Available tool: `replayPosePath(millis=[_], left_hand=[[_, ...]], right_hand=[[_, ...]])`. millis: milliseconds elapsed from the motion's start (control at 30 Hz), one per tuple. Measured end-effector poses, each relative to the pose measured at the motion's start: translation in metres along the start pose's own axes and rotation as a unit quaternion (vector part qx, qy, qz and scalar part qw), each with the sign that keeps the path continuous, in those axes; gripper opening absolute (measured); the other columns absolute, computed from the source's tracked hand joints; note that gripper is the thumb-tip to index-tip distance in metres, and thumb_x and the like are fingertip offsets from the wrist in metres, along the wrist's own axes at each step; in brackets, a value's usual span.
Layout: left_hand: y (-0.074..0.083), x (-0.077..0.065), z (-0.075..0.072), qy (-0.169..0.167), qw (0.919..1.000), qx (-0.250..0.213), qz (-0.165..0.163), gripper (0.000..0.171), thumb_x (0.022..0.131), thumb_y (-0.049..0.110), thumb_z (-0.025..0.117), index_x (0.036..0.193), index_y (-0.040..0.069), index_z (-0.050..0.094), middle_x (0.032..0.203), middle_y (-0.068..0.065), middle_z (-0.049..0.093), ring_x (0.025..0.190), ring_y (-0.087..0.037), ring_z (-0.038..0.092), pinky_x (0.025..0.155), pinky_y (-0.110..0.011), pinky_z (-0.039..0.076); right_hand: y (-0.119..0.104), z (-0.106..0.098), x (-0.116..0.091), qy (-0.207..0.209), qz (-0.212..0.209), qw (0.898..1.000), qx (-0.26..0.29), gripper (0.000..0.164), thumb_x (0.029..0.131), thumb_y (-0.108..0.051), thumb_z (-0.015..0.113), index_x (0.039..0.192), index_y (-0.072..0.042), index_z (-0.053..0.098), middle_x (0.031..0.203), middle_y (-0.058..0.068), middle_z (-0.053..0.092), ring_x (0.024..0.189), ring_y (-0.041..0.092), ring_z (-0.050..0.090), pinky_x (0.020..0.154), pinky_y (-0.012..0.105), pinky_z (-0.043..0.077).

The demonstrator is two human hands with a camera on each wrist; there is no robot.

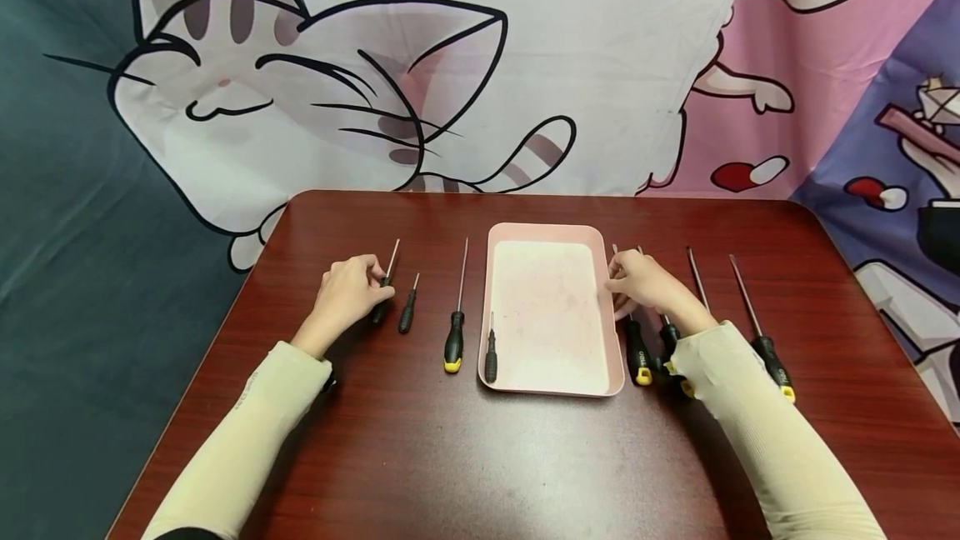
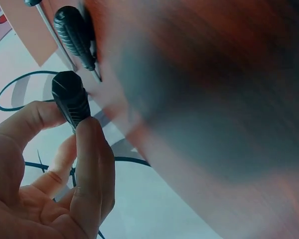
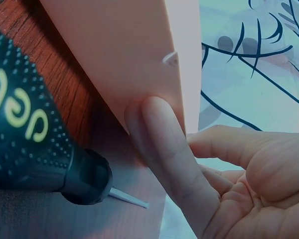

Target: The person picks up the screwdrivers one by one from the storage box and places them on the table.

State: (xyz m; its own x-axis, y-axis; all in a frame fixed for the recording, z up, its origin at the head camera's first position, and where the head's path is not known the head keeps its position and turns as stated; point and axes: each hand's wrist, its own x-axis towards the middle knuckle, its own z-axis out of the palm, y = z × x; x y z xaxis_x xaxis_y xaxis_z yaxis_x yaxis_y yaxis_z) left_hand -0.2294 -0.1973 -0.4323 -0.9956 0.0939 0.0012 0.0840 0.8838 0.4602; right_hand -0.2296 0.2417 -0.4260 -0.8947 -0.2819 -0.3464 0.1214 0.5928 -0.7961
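My left hand pinches a small black-handled screwdriver between thumb and fingers, its shaft pointing toward the far edge of the table. Just right of it lies a smaller black screwdriver. With my right hand I hold the right side wall of a pink tray, fingers against the outer face and thumb at the rim, as the right wrist view shows. Inside the tray, near its left wall, lies a small dark screwdriver. A black and yellow screwdriver lies close beside the right fingers.
Left of the tray lies a long screwdriver with a yellow-ended handle. To the right are several more, one partly under the right forearm and another screwdriver farthest right. A cartoon cat cloth hangs behind the brown table.
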Motion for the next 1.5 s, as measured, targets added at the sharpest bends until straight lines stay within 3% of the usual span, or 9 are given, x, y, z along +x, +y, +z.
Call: replayPosePath(millis=[400, 600, 933, 1200, 1500], left_hand=[[-0.014, -0.001, 0.002, -0.013, 0.9996, 0.000, -0.027, 0.017, 0.082, 0.017, 0.080, 0.089, 0.006, 0.070, 0.073, -0.004, 0.066, 0.079, -0.030, 0.061, 0.086, -0.052, 0.043], [-0.018, -0.003, 0.005, -0.017, 0.9995, 0.007, -0.027, 0.016, 0.082, 0.016, 0.080, 0.090, 0.005, 0.072, 0.088, -0.010, 0.071, 0.085, -0.034, 0.063, 0.085, -0.053, 0.045], [-0.019, -0.003, 0.007, -0.019, 0.9993, 0.013, -0.030, 0.016, 0.082, 0.015, 0.080, 0.091, 0.005, 0.072, 0.072, -0.002, 0.066, 0.073, -0.025, 0.063, 0.078, -0.049, 0.050], [-0.016, -0.002, 0.005, -0.037, 0.9988, 0.028, -0.018, 0.017, 0.082, 0.013, 0.079, 0.091, 0.003, 0.068, 0.076, -0.006, 0.065, 0.069, -0.025, 0.061, 0.070, -0.045, 0.050], [-0.012, -0.001, 0.004, -0.060, 0.9970, 0.047, -0.012, 0.024, 0.086, 0.017, 0.078, 0.096, -0.002, 0.068, 0.089, -0.015, 0.068, 0.080, -0.032, 0.064, 0.078, -0.049, 0.050]], right_hand=[[0.000, 0.001, 0.000, 0.000, 0.003, 1.000, -0.009, 0.008, 0.098, 0.007, 0.049, 0.100, 0.013, 0.045, 0.088, 0.029, 0.062, 0.062, 0.029, 0.070, 0.059, 0.044, 0.059], [0.001, 0.001, 0.000, 0.001, -0.001, 1.000, -0.012, 0.008, 0.098, 0.007, 0.049, 0.101, 0.014, 0.046, 0.088, 0.029, 0.062, 0.061, 0.029, 0.070, 0.058, 0.044, 0.059], [0.000, 0.001, 0.000, 0.000, 0.001, 1.000, -0.012, 0.008, 0.098, 0.007, 0.049, 0.101, 0.014, 0.046, 0.089, 0.029, 0.062, 0.062, 0.029, 0.070, 0.059, 0.045, 0.059], [-0.001, 0.000, 0.000, 0.000, 0.006, 1.000, -0.011, 0.008, 0.098, 0.007, 0.049, 0.101, 0.014, 0.046, 0.089, 0.030, 0.062, 0.062, 0.030, 0.070, 0.059, 0.045, 0.059], [-0.002, 0.000, 0.000, 0.001, 0.007, 1.000, -0.006, 0.009, 0.098, 0.007, 0.049, 0.101, 0.014, 0.047, 0.089, 0.030, 0.062, 0.061, 0.030, 0.070, 0.058, 0.044, 0.059]])
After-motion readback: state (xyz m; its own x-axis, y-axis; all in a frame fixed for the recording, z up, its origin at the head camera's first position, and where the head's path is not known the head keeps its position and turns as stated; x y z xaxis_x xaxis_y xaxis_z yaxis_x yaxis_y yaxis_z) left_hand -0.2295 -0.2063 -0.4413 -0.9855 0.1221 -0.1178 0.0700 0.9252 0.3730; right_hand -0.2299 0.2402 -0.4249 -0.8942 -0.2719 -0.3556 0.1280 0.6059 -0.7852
